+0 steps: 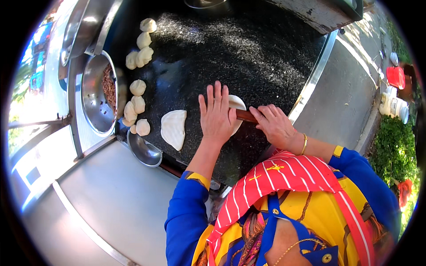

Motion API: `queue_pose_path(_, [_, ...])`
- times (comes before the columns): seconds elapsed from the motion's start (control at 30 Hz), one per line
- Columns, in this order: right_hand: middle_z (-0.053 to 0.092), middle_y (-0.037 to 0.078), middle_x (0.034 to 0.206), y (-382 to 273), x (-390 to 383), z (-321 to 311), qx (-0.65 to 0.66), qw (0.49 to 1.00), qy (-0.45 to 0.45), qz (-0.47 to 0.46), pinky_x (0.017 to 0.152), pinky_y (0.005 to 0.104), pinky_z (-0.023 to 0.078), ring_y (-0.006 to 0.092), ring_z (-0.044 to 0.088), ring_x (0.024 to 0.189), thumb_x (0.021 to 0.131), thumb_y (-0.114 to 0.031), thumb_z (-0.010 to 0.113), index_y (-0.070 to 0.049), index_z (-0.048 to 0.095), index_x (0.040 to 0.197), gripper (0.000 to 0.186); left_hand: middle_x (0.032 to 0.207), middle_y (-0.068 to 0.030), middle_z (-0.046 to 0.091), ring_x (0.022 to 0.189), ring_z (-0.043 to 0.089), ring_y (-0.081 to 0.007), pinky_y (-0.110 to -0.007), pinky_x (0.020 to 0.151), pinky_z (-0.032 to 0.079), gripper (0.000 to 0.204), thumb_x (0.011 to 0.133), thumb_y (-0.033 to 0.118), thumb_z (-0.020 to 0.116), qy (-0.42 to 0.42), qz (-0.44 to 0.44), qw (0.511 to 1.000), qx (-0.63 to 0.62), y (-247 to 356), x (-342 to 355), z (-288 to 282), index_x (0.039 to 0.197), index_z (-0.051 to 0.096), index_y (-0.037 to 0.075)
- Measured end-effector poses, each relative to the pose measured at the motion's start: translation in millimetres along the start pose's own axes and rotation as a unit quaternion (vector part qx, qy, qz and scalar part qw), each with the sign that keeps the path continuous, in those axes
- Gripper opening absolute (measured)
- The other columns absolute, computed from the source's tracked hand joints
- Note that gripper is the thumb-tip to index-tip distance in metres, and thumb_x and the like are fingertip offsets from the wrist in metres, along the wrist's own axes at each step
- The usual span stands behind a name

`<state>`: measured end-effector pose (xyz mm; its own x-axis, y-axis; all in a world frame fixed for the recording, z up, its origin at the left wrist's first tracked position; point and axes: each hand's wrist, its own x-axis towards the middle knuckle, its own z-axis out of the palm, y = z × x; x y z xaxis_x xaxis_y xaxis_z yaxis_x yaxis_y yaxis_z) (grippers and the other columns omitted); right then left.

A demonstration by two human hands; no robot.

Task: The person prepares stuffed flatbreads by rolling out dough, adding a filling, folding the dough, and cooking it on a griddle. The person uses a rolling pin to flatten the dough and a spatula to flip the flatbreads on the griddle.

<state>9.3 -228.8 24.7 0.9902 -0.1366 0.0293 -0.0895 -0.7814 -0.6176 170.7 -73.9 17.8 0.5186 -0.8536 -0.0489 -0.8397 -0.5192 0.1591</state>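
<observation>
On the dark speckled worktop [191, 66], a flat round of white dough [237, 102] lies partly under a brown wooden rolling pin [246, 116]. My right hand [275, 127] is closed round the pin's right end. Stretched out flat, my left hand [216, 116] rests at the left side of the dough, its fingers straight and slightly apart. The pin's left end is hidden by that hand. Left of it lies a flattened, half-round piece of dough [173, 129]. Several dough balls [138, 87] stand in a line along the worktop's left edge.
At the left, a steel bowl [98, 88] holds a brown crumbly filling [109, 88]. A smaller metal bowl [145, 150] sits tilted at the near left corner. A metal strip [314, 75] edges the worktop's right side, and a worn metal box [310, 13] stands at the far right.
</observation>
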Motion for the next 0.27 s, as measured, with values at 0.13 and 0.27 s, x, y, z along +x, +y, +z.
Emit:
queue_pose_path(0.13, [0.056,0.012,0.113,25.7,34.1,-12.0,-0.064,0.997,0.008,0.044,0.092,0.0387,0.045,0.0299,0.054,0.108,0.087,-0.02,0.068,0.0,0.051,0.136,0.056,0.161,-0.0152,0.03,0.151,0.021,-0.0339,-0.06,0.12,0.008,0.063,0.097,0.036,0.048,0.087,0.003,0.996,-0.007,9.0,106.2,-3.6,0.152,0.036,0.007])
queue_pose_path(0.27, [0.056,0.015,0.119,47.4,57.8,-23.8,-0.05,0.993,-0.024,0.1,0.098,0.0405,0.046,0.0324,0.054,0.113,0.088,-0.022,0.068,-0.006,0.05,0.139,0.057,0.165,-0.015,0.019,0.153,0.012,-0.0297,-0.058,0.121,0.006,0.069,0.099,0.042,0.047,0.117,0.001,0.993,-0.022,3.1,164.0,6.3,0.157,0.026,0.012])
